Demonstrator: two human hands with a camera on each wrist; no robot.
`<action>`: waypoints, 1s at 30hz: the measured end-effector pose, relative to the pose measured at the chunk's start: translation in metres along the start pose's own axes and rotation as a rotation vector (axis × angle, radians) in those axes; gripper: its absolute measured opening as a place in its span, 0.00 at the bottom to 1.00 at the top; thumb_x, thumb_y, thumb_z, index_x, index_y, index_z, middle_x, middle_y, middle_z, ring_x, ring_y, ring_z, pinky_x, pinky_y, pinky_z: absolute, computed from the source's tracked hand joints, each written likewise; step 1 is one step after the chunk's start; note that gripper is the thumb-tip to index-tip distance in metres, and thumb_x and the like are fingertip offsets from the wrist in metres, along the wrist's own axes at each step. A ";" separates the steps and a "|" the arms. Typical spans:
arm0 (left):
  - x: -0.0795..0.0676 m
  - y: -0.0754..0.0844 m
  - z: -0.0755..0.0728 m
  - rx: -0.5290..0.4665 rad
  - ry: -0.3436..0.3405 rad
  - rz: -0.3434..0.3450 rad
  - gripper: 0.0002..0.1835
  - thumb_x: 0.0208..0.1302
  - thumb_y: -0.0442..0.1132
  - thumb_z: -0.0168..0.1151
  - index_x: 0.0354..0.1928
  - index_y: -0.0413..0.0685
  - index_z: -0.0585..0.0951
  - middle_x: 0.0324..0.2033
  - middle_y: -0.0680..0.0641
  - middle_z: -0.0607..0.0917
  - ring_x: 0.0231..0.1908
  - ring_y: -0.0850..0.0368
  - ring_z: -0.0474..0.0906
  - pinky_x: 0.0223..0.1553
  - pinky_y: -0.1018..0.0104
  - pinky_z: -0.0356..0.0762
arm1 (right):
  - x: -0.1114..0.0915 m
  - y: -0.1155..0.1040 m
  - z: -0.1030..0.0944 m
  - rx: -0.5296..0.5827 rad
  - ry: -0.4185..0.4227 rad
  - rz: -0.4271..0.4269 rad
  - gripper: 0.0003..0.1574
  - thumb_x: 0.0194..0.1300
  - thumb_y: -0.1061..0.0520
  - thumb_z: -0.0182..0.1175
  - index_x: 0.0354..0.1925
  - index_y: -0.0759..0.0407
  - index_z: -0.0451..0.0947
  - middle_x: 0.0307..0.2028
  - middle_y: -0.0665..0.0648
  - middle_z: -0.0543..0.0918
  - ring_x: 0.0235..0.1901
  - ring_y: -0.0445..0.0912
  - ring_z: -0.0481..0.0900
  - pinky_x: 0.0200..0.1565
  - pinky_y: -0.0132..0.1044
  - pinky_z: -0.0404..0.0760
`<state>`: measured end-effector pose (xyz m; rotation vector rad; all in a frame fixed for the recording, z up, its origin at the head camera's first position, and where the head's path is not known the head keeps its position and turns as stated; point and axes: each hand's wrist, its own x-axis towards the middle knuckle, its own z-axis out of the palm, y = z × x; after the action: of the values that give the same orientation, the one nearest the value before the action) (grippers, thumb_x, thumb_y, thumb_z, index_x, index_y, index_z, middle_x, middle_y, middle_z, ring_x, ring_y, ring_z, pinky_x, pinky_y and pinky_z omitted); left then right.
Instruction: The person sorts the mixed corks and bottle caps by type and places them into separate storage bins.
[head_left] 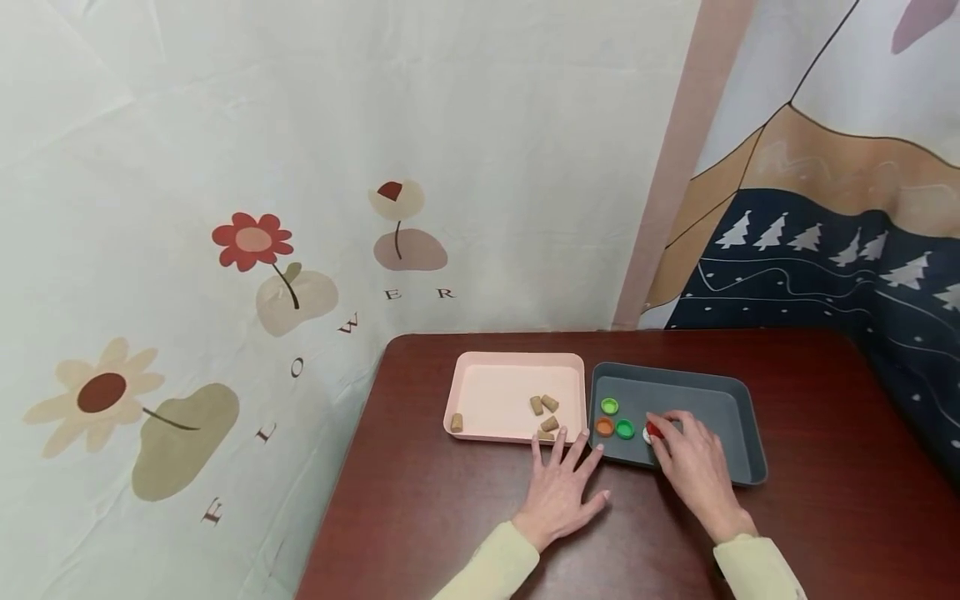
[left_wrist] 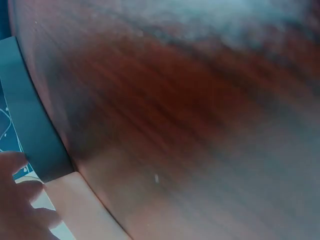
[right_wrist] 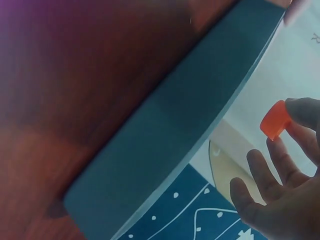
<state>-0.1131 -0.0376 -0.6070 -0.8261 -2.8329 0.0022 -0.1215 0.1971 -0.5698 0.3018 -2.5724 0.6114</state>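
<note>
My right hand [head_left: 696, 462] is over the dark grey tray [head_left: 701, 404], pinching a red bottle cap [right_wrist: 274, 121] between thumb and forefinger; the other fingers spread loosely. A white cap [head_left: 647, 437] shows partly beside those fingertips. To its left in the tray lie a green cap [head_left: 625, 429], an orange cap [head_left: 604, 427] and a light green cap [head_left: 609, 406]. My left hand [head_left: 561, 492] has its fingers spread, fingertips right at the near rims where the two trays meet. The pink tray [head_left: 491, 387] holds several corks [head_left: 550, 423], one by the left fingertips.
Both trays stand side by side on a dark red wooden table [head_left: 420, 500]. A single cork [head_left: 457, 422] stands in the pink tray's near left corner. Behind the table hangs a printed cloth [head_left: 525, 208] with flowers, and a dark blue patterned part at right.
</note>
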 end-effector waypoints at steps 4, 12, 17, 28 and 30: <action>0.000 -0.001 0.002 -0.007 -0.011 0.000 0.37 0.70 0.71 0.51 0.76 0.67 0.70 0.78 0.53 0.65 0.76 0.41 0.60 0.66 0.26 0.57 | 0.013 0.009 0.000 0.001 -0.032 0.022 0.27 0.56 0.64 0.77 0.55 0.63 0.85 0.48 0.66 0.80 0.44 0.64 0.79 0.45 0.66 0.75; 0.000 0.000 0.003 0.009 -0.012 0.001 0.38 0.69 0.72 0.51 0.76 0.67 0.70 0.78 0.53 0.65 0.75 0.42 0.61 0.67 0.26 0.57 | 0.029 0.019 0.008 -0.004 -0.104 0.055 0.25 0.58 0.63 0.75 0.55 0.63 0.85 0.49 0.67 0.80 0.47 0.65 0.79 0.48 0.69 0.73; 0.000 0.000 0.004 0.010 -0.013 -0.004 0.38 0.69 0.72 0.52 0.76 0.67 0.70 0.78 0.53 0.65 0.76 0.43 0.60 0.67 0.26 0.57 | 0.039 0.023 0.015 -0.011 -0.188 0.078 0.23 0.62 0.62 0.74 0.55 0.63 0.85 0.50 0.68 0.80 0.49 0.66 0.79 0.49 0.70 0.72; 0.000 0.001 0.006 -0.005 -0.023 -0.009 0.39 0.68 0.72 0.52 0.77 0.67 0.69 0.78 0.53 0.65 0.76 0.42 0.59 0.66 0.25 0.57 | 0.055 0.030 0.029 -0.090 -0.366 0.108 0.20 0.65 0.59 0.72 0.55 0.63 0.85 0.48 0.68 0.80 0.47 0.65 0.79 0.50 0.70 0.72; 0.000 0.001 0.007 -0.001 -0.026 -0.007 0.39 0.68 0.72 0.52 0.77 0.68 0.69 0.78 0.53 0.64 0.76 0.42 0.59 0.66 0.25 0.56 | 0.057 0.030 0.031 -0.098 -0.387 0.121 0.20 0.65 0.58 0.72 0.54 0.63 0.85 0.48 0.68 0.79 0.47 0.65 0.79 0.50 0.70 0.72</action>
<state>-0.1136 -0.0368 -0.6142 -0.8222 -2.8606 0.0114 -0.1922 0.2032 -0.5776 0.2533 -3.0001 0.5060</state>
